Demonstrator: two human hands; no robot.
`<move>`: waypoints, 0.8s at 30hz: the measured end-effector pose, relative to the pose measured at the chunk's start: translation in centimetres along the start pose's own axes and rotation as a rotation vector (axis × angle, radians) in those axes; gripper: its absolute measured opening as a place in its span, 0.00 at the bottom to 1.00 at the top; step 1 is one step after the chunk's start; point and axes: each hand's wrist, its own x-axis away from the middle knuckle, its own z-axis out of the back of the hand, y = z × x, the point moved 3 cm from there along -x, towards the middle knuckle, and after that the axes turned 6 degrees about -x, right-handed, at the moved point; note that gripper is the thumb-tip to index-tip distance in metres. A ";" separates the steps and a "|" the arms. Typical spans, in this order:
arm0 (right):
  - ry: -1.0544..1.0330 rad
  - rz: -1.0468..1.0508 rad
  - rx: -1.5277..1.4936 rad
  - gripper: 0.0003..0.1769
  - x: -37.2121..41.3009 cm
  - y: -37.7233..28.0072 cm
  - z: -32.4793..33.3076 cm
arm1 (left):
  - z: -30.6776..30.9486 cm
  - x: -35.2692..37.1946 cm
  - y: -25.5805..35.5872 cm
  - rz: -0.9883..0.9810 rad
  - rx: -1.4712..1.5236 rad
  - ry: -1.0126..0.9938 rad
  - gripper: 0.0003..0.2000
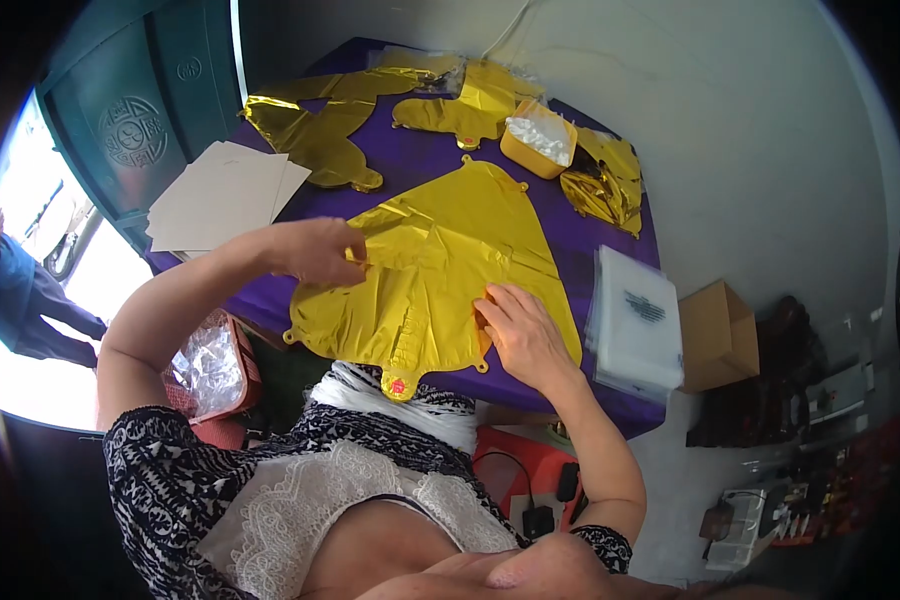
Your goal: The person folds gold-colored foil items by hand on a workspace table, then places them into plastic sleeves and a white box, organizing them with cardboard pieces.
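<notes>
A flat, uninflated gold foil balloon (445, 245) is spread over the near part of the purple-covered table, its filling neck with a small red mark toward my body. My left hand (320, 250) is over its left side, fingers curled in and closed at the foil; the exact pinch is partly hidden. On the right half of the balloon lies my right hand (518, 330), fingers extended and touching the foil near a crease.
More gold foil balloons (330, 145) lie at the back. A yellow tub (538, 150) holds white pieces. White sheets (225, 195) are at left, clear plastic bags (638, 318) at right, beside a cardboard box (718, 338). A red basket (245, 365) stands below. A person (35, 295) is outside the doorway.
</notes>
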 end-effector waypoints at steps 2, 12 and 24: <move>0.007 -0.005 0.011 0.20 0.0 -0.1 -0.1 | 1.7 0.9 1.9 -0.040 -0.355 0.245 0.21; 0.063 0.009 0.059 0.21 -0.5 -1.1 2.8 | 0.4 -4.5 6.9 -0.350 -0.519 0.397 0.17; 0.319 -0.316 0.123 0.06 -0.1 14.7 9.2 | 1.4 -16.8 14.4 -0.539 -0.672 0.266 0.17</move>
